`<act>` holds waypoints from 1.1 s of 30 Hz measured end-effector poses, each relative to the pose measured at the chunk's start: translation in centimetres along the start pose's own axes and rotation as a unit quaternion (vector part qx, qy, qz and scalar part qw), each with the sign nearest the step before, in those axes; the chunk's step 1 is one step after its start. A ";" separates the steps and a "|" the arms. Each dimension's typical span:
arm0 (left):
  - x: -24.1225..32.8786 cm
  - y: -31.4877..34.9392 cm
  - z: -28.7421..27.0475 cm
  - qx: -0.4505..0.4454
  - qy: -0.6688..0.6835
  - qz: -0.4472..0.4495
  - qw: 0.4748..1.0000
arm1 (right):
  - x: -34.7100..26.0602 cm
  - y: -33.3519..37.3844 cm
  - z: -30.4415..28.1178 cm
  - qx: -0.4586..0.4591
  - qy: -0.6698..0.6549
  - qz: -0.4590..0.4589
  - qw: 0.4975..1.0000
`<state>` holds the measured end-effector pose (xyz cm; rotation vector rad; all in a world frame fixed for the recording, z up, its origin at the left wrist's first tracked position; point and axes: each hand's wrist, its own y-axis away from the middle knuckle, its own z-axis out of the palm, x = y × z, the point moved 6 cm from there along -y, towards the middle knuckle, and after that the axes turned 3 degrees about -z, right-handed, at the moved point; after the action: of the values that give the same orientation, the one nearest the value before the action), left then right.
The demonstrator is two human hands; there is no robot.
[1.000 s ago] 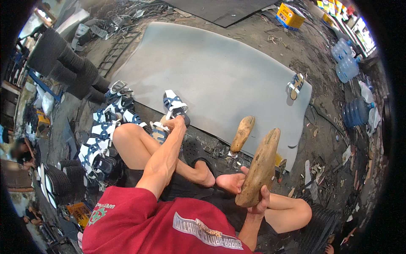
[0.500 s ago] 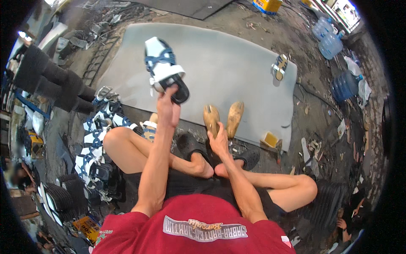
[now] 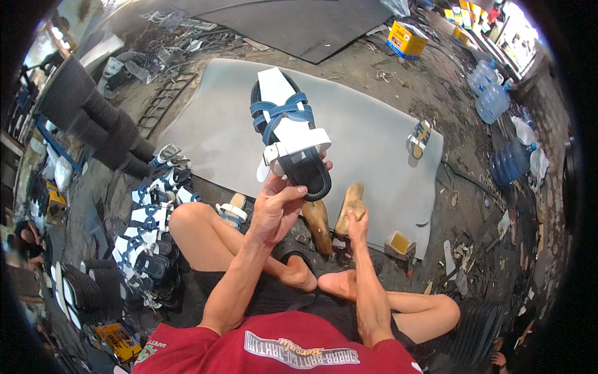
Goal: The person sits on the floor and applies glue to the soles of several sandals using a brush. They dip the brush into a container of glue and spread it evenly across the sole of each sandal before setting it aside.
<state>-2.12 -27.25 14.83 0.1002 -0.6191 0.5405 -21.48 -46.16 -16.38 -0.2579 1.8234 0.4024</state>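
Note:
My left hand [image 3: 278,202] grips a sandal [image 3: 288,124] by its heel and holds it up over the grey sheet. The sandal has a black footbed, blue crossed straps, a white ankle strap with a buckle, and a white piece under the straps. My right hand [image 3: 357,225] is closed round the heel end of a wooden shoe last [image 3: 350,206]. A second last [image 3: 319,227] lies just left of it, its upper end hidden behind the sandal and left hand. Near my left knee sits another sandal [image 3: 233,210] with a tan footbed and white strap.
A grey sheet [image 3: 374,124] covers the ground ahead, with a sandal [image 3: 420,138] at its right edge and a small tin of yellow stuff [image 3: 399,244] near its lower right corner. Many sandals [image 3: 146,230] are heaped at left, beside stacked dark rolls [image 3: 93,115]. Water jugs [image 3: 493,100] stand at right.
The sandal in my left hand has moved right and nearer, its straps now facing me. My right hand has shifted from the left last to the right one.

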 end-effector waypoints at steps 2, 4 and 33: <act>0.5 0.3 -1.0 0.011 -0.019 0.013 1.000 | -6.8 2.2 -0.1 -0.062 -0.263 -0.002 0.963; 0.4 0.2 -1.3 0.019 -0.025 0.012 0.999 | -15.7 6.0 -2.6 -0.103 -0.266 -0.026 0.958; -10.5 -0.1 1.1 0.014 -0.112 -0.176 0.978 | -29.0 14.7 -4.3 0.036 -0.055 -0.344 0.937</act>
<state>-9.82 -32.35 9.68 0.2951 -0.7938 0.1945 -22.54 -35.27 14.49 -0.7751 1.5159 -0.1420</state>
